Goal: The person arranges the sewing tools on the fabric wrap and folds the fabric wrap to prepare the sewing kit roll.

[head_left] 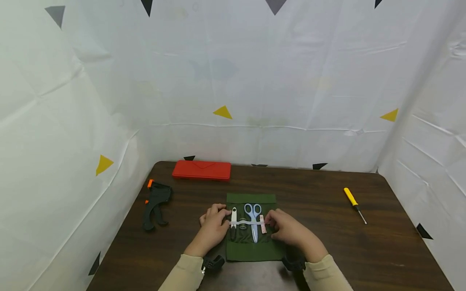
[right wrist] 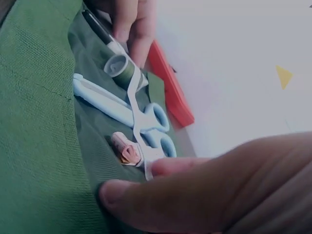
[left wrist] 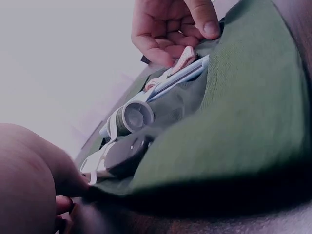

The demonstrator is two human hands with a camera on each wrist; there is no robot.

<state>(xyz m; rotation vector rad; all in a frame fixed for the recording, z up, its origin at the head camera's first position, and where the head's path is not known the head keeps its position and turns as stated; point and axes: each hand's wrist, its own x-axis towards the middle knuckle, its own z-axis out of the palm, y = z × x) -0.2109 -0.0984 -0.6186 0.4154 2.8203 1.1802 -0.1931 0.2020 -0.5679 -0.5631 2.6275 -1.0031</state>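
A green cloth sewing kit [head_left: 251, 254] lies unfolded, with a white elastic band [head_left: 247, 222] across its middle. Under the band sit light-blue scissors [head_left: 255, 226], a spool of green thread [right wrist: 119, 68], a pink-and-white folded tape measure [right wrist: 127, 148] and a slim white tool with a black end [head_left: 234, 218]. My left hand [head_left: 212, 226] rests at the kit's left edge, fingertips beside the slim tool. At the right edge, my right hand [head_left: 289, 230] has thumb and index finger apart near the tape measure. Neither hand visibly grips anything.
A red case [head_left: 202, 170] lies at the table's back left. Left of the kit is a black clamp with orange parts [head_left: 157, 202]. A yellow-handled screwdriver [head_left: 351, 197] lies on the right. White sheeting [head_left: 269, 81] hangs behind the dark wooden table [head_left: 313, 190].
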